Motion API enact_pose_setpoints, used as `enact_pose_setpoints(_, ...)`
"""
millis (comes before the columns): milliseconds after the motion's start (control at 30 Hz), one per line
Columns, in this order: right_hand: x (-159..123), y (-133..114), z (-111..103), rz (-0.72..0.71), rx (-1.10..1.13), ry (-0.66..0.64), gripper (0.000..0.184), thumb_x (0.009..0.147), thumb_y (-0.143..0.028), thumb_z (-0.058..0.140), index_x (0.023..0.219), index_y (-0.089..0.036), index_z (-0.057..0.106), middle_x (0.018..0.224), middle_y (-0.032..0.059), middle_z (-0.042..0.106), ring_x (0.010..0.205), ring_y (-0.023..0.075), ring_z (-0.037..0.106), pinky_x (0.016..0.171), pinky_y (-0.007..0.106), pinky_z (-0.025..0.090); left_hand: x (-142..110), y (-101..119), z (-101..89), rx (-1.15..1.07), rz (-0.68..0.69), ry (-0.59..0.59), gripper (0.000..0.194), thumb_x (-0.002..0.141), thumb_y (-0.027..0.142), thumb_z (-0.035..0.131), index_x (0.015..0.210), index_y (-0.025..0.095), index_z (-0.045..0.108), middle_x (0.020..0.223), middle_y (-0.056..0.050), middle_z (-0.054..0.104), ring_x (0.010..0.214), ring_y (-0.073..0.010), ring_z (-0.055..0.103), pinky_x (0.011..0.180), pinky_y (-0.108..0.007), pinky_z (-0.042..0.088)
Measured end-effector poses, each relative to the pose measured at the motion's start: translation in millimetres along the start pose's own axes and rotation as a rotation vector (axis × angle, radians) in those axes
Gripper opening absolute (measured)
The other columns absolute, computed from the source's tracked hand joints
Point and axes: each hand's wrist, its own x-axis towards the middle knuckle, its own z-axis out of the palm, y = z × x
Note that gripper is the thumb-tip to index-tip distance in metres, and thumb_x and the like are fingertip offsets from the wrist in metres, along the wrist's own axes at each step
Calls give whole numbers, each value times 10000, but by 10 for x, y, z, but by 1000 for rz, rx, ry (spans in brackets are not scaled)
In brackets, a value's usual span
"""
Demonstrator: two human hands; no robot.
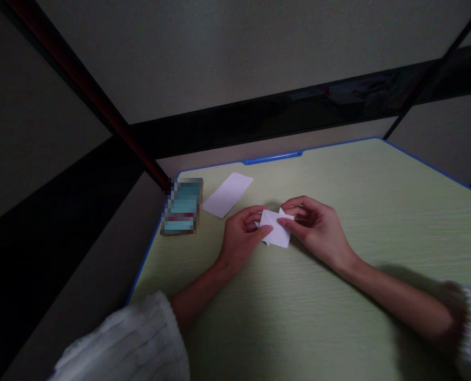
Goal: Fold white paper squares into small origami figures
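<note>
Folded white paper (pixel 276 229), held in two hands

Left hand (pixel 241 235): thumb and fingers closed on its left side; right hand (pixel 318 227): likewise, right side; paper above pale table (pixel 378 222); loose white sheet (pixel 228 194) beyond, beside pixelated rectangular item (pixel 183 206)

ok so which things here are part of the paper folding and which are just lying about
In use:
- small folded white paper
- left hand
- right hand
- pale green tabletop

Apparently just lying about:
- flat white paper strip
- blurred teal rectangular object
</note>
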Motion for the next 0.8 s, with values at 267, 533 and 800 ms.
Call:
enact_pose_setpoints(267, 10, 22, -35, -10, -237, -81, 209, 639, -121, 553, 840, -166, 515, 829, 34, 581, 579, 111, 526, 505, 253, 442, -4, -74, 3, 255, 159, 33, 437, 586, 17, 564, 1005, 135, 524, 869, -53, 626, 722, -107, 582, 631, -203, 472)
enact_pose_setpoints(533, 5, 7, -67, -120, -554, -175, 122, 651, -82, 509, 738, -147, 564, 731, 47, 574, 596, 140, 526, 549, 279, 434, -15, -75, 1, 369, 164, 86, 427, 580, 5, 563, 987, 129, 533, 907, -77, 600, 822, -146, 561, 600, -213, 482)
enact_pose_setpoints(800, 11, -36, -112, -241, -774, -249, 100, 655, -61, 520, 700, -140, 564, 675, 31, 543, 560, 120, 469, 523, 239, 363, -16, -69, -31, 613, 325, 12, 366, 586, -30, 552, 919, 121, 575, 948, -73, 578, 862, -155, 538, 750, -293, 458)
